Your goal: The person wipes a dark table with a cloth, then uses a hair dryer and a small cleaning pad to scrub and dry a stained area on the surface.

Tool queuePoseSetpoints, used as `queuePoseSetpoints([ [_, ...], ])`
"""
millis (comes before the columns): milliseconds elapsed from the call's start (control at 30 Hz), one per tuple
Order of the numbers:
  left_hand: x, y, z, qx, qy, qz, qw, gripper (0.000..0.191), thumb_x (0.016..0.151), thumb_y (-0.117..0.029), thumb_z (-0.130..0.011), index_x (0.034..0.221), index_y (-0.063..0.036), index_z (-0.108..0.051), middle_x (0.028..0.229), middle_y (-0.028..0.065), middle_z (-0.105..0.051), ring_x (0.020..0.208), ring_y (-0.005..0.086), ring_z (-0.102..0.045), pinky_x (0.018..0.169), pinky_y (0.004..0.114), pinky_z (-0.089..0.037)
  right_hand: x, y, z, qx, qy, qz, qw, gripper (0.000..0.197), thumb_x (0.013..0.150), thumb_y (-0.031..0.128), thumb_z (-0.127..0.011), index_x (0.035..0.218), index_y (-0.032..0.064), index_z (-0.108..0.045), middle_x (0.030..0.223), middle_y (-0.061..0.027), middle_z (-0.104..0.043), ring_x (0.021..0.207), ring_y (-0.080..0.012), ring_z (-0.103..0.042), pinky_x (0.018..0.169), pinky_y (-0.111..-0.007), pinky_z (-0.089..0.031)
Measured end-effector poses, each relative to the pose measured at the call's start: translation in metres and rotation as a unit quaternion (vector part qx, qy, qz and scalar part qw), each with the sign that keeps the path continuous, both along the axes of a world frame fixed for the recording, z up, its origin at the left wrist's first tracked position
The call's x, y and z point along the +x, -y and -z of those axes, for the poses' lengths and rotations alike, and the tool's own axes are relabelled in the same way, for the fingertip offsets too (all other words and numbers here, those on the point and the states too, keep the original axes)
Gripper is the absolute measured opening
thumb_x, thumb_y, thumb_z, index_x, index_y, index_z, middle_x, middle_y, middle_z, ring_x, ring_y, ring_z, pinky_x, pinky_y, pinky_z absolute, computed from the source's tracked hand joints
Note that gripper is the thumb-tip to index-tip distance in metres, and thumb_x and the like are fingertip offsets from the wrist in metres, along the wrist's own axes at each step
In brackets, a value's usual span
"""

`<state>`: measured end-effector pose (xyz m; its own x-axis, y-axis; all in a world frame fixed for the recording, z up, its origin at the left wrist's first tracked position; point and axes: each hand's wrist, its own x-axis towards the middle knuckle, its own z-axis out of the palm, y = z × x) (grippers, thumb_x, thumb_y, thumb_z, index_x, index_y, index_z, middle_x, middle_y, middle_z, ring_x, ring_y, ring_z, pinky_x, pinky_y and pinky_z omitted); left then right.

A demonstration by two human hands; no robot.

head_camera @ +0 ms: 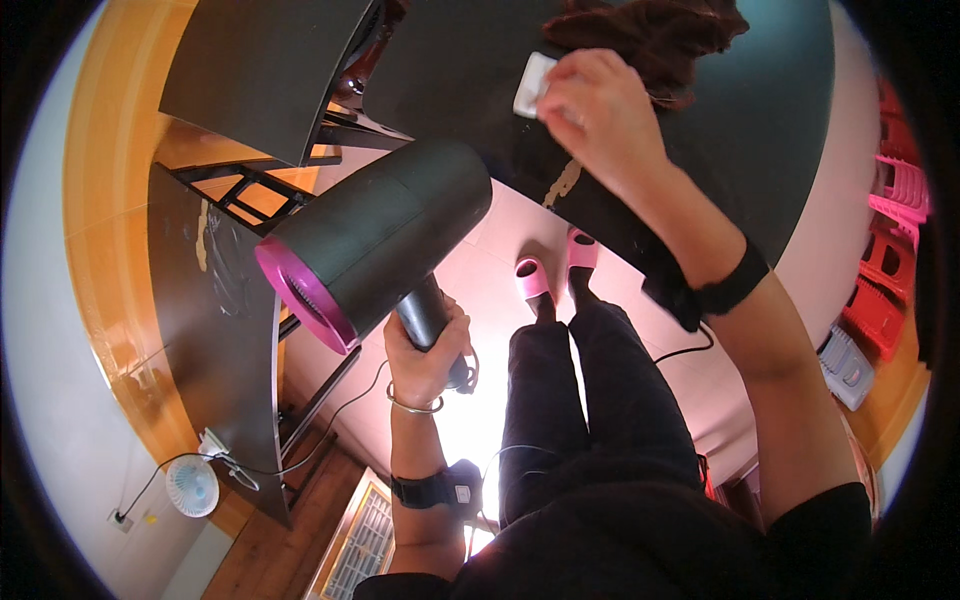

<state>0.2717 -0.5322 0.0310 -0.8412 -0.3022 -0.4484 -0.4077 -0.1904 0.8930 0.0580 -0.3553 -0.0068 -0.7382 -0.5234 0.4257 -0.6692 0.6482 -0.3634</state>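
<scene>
My left hand (pixel 429 351) grips the handle of a black hair dryer (pixel 390 217), raised in front of me. A pink ring surrounds the end of its barrel towards the left. Over the black tabletop (pixel 465 82), my right hand (pixel 600 105) has its fingers on a small white rectangular piece (pixel 534 84), whose exact kind I cannot tell. Beyond that hand lies a crumpled dark brown cloth (pixel 652 37). A beige patch of residue (pixel 562 184) clings to the tabletop near its edge, below my right wrist.
At left stands another dark table (pixel 217 315) with a beige strip and whitish smears. A small fan (pixel 193 486) and a cable are beside it. Red and pink plastic stools (pixel 889 255) line the right side. My feet, in pink slippers (pixel 532 279), are on the tiled floor.
</scene>
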Motion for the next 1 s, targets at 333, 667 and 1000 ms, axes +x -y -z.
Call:
queuePoseSetpoints([
  [333, 0.003, 0.001, 0.002, 0.004, -0.014, -0.03, 0.999, 0.035, 0.07, 0.01, -0.055, 0.1, 0.0012, -0.039, 0.069, 0.0107, -0.051, 0.046, 0.0149, -0.051, 0.042, 0.024, -0.045, 0.025, 0.006, 0.002, 0.04, 0.04, -0.117, 0.991, 0.006, 0.067, 0.016, -0.067, 0.071, 0.0119, -0.064, 0.087, -0.0051, -0.055, 0.089, -0.0217, -0.052, 0.073, -0.036, -0.042],
  [667, 0.007, 0.001, -0.006, 0.035, -0.015, -0.031, 0.999, 0.023, 0.07, 0.006, -0.06, 0.089, 0.0007, -0.047, 0.068, 0.0083, -0.057, 0.049, 0.013, -0.055, 0.045, 0.024, -0.047, 0.02, 0.013, 0.002, 0.014, 0.052, -0.103, 0.993, 0.003, 0.066, 0.013, -0.065, 0.066, 0.013, -0.062, 0.082, -0.0044, -0.056, 0.083, -0.0238, -0.053, 0.069, -0.038, -0.043],
  [1000, 0.008, -0.001, -0.003, 0.053, -0.021, -0.019, 0.998, 0.023, 0.07, 0.006, -0.06, 0.088, 0.0003, -0.047, 0.068, 0.0076, -0.056, 0.05, 0.0128, -0.055, 0.045, 0.025, -0.047, -0.022, 0.006, -0.004, 0.046, -0.004, -0.031, 0.998, 0.003, 0.07, 0.017, -0.064, 0.068, 0.0144, -0.064, 0.083, -0.005, -0.056, 0.089, -0.0236, -0.055, 0.072, -0.038, -0.043],
])
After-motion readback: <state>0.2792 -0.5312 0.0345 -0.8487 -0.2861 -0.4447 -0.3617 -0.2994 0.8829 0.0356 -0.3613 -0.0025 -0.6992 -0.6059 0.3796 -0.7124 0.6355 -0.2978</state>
